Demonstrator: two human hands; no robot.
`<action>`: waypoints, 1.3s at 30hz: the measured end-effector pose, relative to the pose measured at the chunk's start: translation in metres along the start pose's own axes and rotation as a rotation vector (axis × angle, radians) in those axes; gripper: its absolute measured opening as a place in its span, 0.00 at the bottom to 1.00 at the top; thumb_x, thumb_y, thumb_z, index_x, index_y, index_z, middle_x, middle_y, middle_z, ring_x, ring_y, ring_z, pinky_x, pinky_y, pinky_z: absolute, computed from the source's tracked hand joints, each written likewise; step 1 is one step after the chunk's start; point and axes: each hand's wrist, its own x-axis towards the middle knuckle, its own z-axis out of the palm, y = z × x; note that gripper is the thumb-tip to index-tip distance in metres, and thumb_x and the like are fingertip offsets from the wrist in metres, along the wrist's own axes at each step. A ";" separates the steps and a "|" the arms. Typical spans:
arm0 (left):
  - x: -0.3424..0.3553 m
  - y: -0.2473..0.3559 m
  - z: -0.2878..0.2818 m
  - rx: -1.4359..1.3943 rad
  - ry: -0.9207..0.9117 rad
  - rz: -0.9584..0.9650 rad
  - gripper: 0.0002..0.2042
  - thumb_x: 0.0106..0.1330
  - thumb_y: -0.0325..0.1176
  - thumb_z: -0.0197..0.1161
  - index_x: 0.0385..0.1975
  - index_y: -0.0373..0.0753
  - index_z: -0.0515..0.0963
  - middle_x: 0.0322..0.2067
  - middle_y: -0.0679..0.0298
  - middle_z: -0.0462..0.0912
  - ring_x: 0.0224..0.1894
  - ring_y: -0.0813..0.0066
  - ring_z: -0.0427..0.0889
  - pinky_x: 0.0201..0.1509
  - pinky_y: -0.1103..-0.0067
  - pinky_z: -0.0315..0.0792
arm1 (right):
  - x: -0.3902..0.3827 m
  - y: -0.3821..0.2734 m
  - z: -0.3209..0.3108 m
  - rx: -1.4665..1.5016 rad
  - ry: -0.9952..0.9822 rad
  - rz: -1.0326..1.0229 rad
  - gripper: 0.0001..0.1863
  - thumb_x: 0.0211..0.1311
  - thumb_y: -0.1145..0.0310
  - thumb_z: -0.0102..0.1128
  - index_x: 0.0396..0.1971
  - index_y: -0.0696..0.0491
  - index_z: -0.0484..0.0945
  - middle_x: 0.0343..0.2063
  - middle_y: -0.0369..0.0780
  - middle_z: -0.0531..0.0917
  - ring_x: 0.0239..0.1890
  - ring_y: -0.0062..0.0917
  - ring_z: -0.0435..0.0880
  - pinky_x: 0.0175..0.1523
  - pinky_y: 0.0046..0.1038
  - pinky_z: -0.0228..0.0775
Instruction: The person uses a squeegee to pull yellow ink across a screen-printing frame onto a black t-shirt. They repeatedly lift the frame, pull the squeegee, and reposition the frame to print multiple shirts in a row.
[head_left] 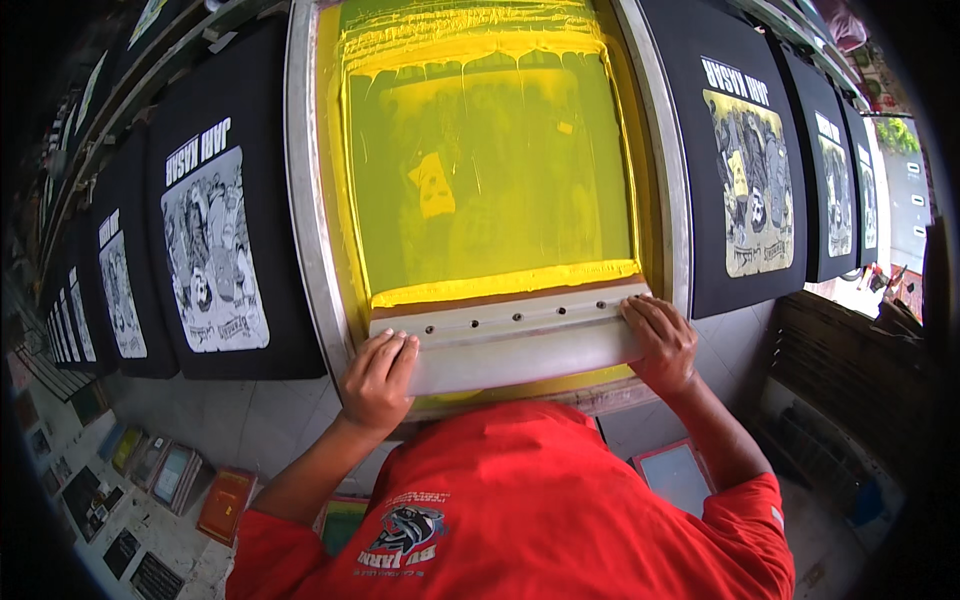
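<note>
"At the near end of the screen frame (668, 170), seen from the head camera, what do the hands have?"

"One tool between them: a wide grey squeegee (520, 345), lying crosswise over the mesh (480, 200). The left hand (378, 378) grips its left end, fingers bent over the top; the right hand (660, 343) has the right end the same way."

"And the thumbs?"

"Hidden, so their position cannot be told. Both forearms reach up from beside the person's red shirt (560, 500)."

"Which way does the blade face?"

"Away from the person. Its brown strip (510, 300) shows along the far edge, with a ridge of yellow ink (505, 281) just beyond it. A row of dark holes runs along the holder."

"More ink elsewhere?"

"Yes, a thick, streaky band (470, 35) at the far end, and yellow lines down both sides."

"What flanks the frame?"

"Black fabric panels. The nearest left one (250, 100) bears a white and grey print (215, 250); the nearest right one (690, 35) carries a similar print (757, 185) with yellow in it."
</note>
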 end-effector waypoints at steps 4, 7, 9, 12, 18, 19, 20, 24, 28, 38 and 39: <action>0.055 -0.033 0.002 0.017 -0.001 0.013 0.15 0.50 0.21 0.61 0.40 0.32 0.81 0.37 0.56 0.83 0.44 0.57 0.83 0.50 0.69 0.78 | 0.053 0.030 0.006 0.001 -0.026 -0.004 0.25 0.36 0.74 0.67 0.43 0.54 0.81 0.41 0.39 0.84 0.45 0.33 0.83 0.49 0.32 0.77; 0.097 -0.058 0.005 0.039 0.012 0.018 0.18 0.46 0.19 0.63 0.41 0.33 0.81 0.38 0.56 0.83 0.44 0.58 0.83 0.50 0.69 0.79 | 0.096 0.055 0.016 -0.015 0.008 -0.027 0.27 0.34 0.75 0.69 0.44 0.52 0.81 0.41 0.39 0.84 0.45 0.34 0.83 0.47 0.32 0.78; 0.119 -0.077 0.011 0.062 0.033 0.014 0.20 0.44 0.18 0.64 0.42 0.34 0.82 0.39 0.56 0.83 0.44 0.58 0.83 0.49 0.70 0.79 | 0.126 0.070 0.021 -0.015 0.033 -0.045 0.27 0.35 0.76 0.70 0.44 0.51 0.81 0.42 0.39 0.84 0.45 0.34 0.83 0.46 0.32 0.79; 0.155 -0.112 0.025 0.110 0.068 -0.008 0.27 0.39 0.20 0.67 0.46 0.40 0.81 0.42 0.58 0.82 0.46 0.58 0.83 0.51 0.69 0.78 | 0.170 0.094 0.033 -0.040 0.083 -0.075 0.25 0.35 0.76 0.72 0.41 0.50 0.82 0.41 0.39 0.84 0.42 0.34 0.85 0.45 0.32 0.80; 0.247 -0.159 0.014 0.110 -0.005 -0.117 0.22 0.43 0.26 0.70 0.44 0.44 0.81 0.39 0.59 0.82 0.37 0.56 0.83 0.42 0.68 0.78 | 0.266 0.137 0.036 -0.109 0.061 -0.053 0.21 0.42 0.71 0.74 0.41 0.50 0.82 0.40 0.40 0.85 0.40 0.33 0.86 0.45 0.32 0.80; 0.267 -0.163 0.005 0.100 -0.032 -0.128 0.19 0.46 0.29 0.69 0.42 0.43 0.81 0.37 0.57 0.82 0.36 0.55 0.83 0.40 0.67 0.78 | 0.281 0.147 0.032 -0.101 0.067 -0.064 0.20 0.43 0.68 0.74 0.41 0.50 0.82 0.35 0.40 0.85 0.36 0.34 0.86 0.43 0.33 0.79; 0.283 -0.177 -0.005 0.081 -0.060 -0.079 0.14 0.49 0.32 0.68 0.37 0.41 0.82 0.31 0.55 0.83 0.33 0.54 0.83 0.37 0.68 0.76 | 0.301 0.147 0.018 -0.084 -0.028 0.009 0.18 0.44 0.65 0.74 0.39 0.50 0.83 0.30 0.41 0.85 0.32 0.35 0.86 0.41 0.33 0.79; 0.340 -0.206 -0.047 -0.151 -0.258 -0.044 0.13 0.50 0.32 0.69 0.34 0.33 0.81 0.23 0.60 0.83 0.25 0.77 0.78 0.34 0.76 0.72 | 0.373 0.172 -0.004 -0.228 -0.192 -0.179 0.22 0.41 0.54 0.74 0.37 0.49 0.85 0.32 0.45 0.86 0.35 0.34 0.86 0.44 0.36 0.77; 0.361 -0.209 -0.057 -0.080 -0.241 -0.077 0.15 0.49 0.32 0.70 0.36 0.32 0.81 0.26 0.57 0.84 0.29 0.75 0.80 0.37 0.75 0.73 | 0.388 0.176 -0.018 -0.114 -0.177 -0.138 0.18 0.43 0.51 0.67 0.29 0.49 0.85 0.29 0.46 0.84 0.33 0.40 0.84 0.38 0.37 0.76; 0.278 -0.163 -0.026 0.022 -0.200 -0.183 0.16 0.49 0.35 0.69 0.38 0.38 0.82 0.32 0.49 0.84 0.37 0.52 0.83 0.41 0.68 0.75 | 0.288 0.127 -0.002 -0.093 -0.141 0.090 0.18 0.45 0.59 0.69 0.39 0.47 0.84 0.30 0.44 0.85 0.36 0.40 0.84 0.44 0.39 0.77; 0.257 -0.150 -0.025 0.027 -0.191 -0.200 0.16 0.49 0.35 0.69 0.39 0.38 0.82 0.32 0.49 0.84 0.37 0.52 0.83 0.41 0.68 0.76 | 0.267 0.119 -0.002 -0.082 -0.132 0.097 0.17 0.46 0.59 0.69 0.39 0.46 0.84 0.29 0.44 0.85 0.36 0.40 0.84 0.43 0.38 0.77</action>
